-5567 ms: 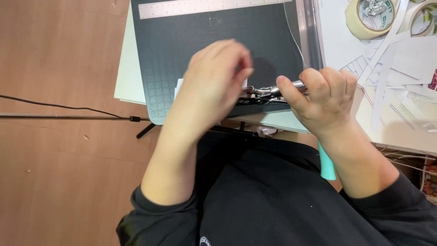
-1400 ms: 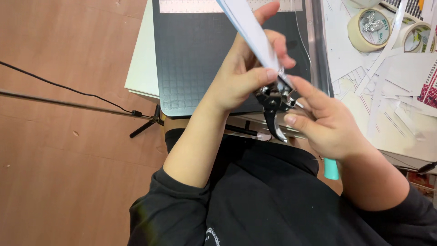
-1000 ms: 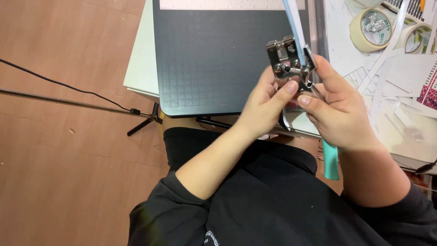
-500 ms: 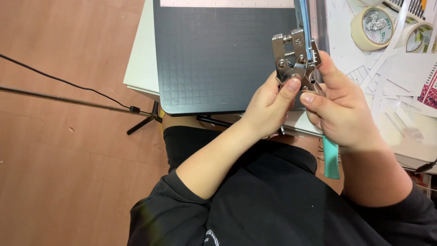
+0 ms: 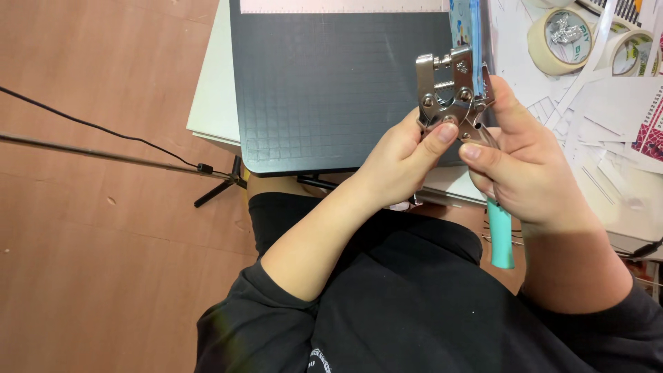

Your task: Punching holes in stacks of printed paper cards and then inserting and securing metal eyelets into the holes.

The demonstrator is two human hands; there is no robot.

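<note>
Brown wooden floor (image 5: pixel 97 242) fills the left of the frame; a white tabletop (image 5: pixel 214 97) at upper centre carries a dark cutting mat (image 5: pixel 324 83) and, at upper right, tape rolls (image 5: pixel 563 38). Both hands pinch metal pliers (image 5: pixel 452 90) held upright over the mat's right edge: left hand (image 5: pixel 397 166) on the head, right hand (image 5: pixel 528 173) around the teal handle (image 5: pixel 501 235).

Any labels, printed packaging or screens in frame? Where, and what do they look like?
No screens.
Tape roll: top right on the table, cream ring, printed inner core.
Second tape roll: far right edge, cream, partly cut off.
Printed card: right edge, pink and white pattern.
Printed strip: above the punch pliers, blue and white.
</note>
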